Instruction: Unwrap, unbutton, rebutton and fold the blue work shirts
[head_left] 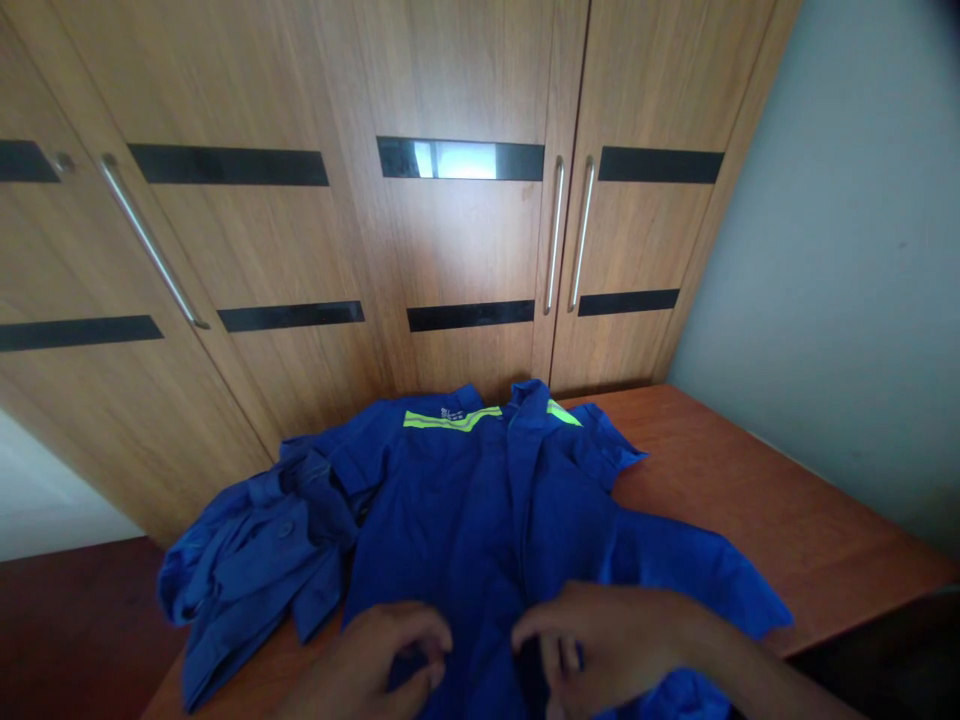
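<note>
A blue work jacket [472,510] with yellow-green reflective strips across the chest lies spread on the wooden surface, its collar towards the wardrobe. Over its lower left front is my left hand [386,650], slightly blurred, with curved fingers and a gap between thumb and fingertips. My right hand [600,640] is over the lower right front, close to the front placket. Its fingers are bent and spread apart, and no cloth shows gripped in either hand. Whether the fingertips touch the jacket is hard to make out.
Left of the jacket, a crumpled blue garment [262,550] with a button hangs partly over the edge of the reddish-brown tabletop [697,460]. Behind stands a wooden wardrobe [465,240] with metal handles and black strips. A pale wall [847,300] borders the right side.
</note>
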